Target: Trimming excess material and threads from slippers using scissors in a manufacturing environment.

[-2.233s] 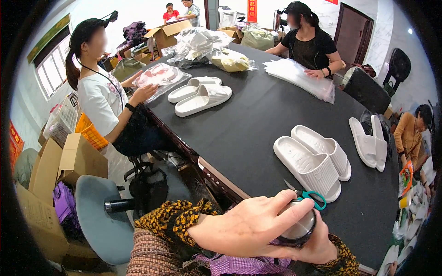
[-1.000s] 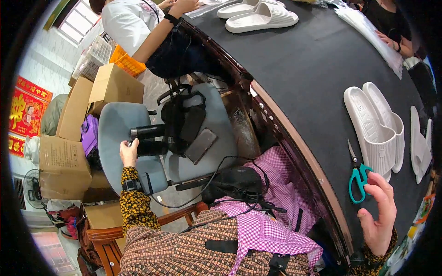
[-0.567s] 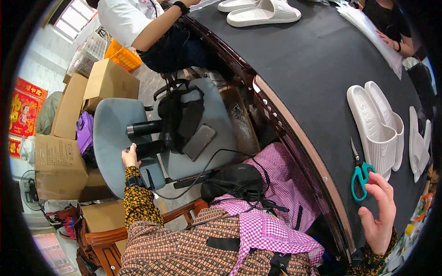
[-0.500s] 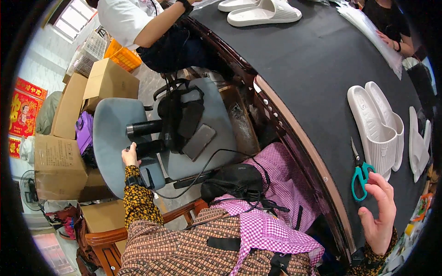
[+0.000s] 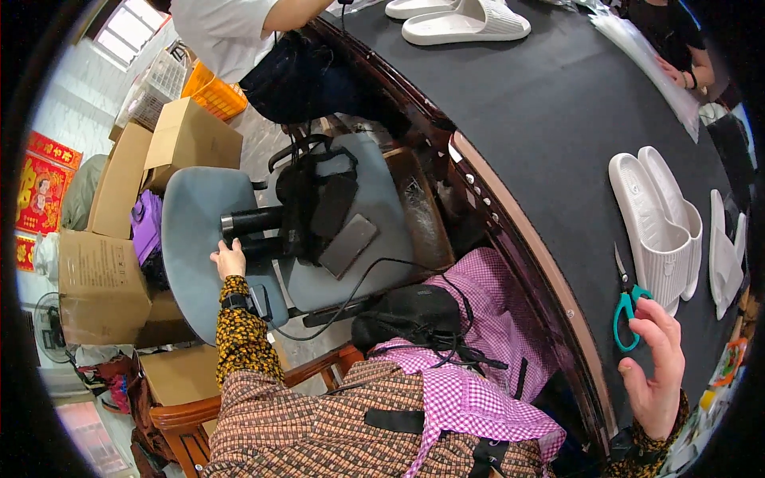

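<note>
green-handled scissors (image 5: 626, 301), one pair, beside open right hand (image 5: 658, 366); left hand (image 5: 229, 260) on grey chair (image 5: 191, 231)

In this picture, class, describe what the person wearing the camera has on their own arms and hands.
Both hands are bare, without gloves. The left hand comes out of a long sleeve patterned in mustard yellow and black, with a dark wristband at the cuff. The right hand shows the same patterned cuff at its wrist.
</note>
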{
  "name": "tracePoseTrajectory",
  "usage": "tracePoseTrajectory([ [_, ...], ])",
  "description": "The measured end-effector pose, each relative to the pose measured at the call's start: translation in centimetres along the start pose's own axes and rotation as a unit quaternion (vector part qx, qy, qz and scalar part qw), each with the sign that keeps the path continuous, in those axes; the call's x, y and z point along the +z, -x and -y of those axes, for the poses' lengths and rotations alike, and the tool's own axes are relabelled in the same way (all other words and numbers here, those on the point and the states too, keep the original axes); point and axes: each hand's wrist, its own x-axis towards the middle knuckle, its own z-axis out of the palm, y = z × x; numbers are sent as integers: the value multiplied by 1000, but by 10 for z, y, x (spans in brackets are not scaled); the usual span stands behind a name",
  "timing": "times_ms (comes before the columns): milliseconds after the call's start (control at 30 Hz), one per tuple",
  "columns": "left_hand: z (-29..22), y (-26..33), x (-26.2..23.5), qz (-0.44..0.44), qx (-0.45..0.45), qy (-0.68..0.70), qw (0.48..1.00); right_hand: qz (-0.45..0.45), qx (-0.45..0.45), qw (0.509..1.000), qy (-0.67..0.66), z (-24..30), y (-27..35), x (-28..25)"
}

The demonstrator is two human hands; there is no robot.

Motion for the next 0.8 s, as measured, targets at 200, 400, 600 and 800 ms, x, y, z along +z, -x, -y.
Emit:
tracePoseTrajectory([
  [200,6,4,1,-2,12,-10,1000,-2,4,1000,-2,-1,1,2],
  [400,7,12,-9,-29,0,10,1000,-24,9,1000,-10,3,2,3],
  [600,24,5,-27,-123,-36,51,990,-11,-129,991,-24,9,21,-13],
  [800,7,40,-24,-102,0,64,993,81,-277,945,-153,39,54,-41],
])
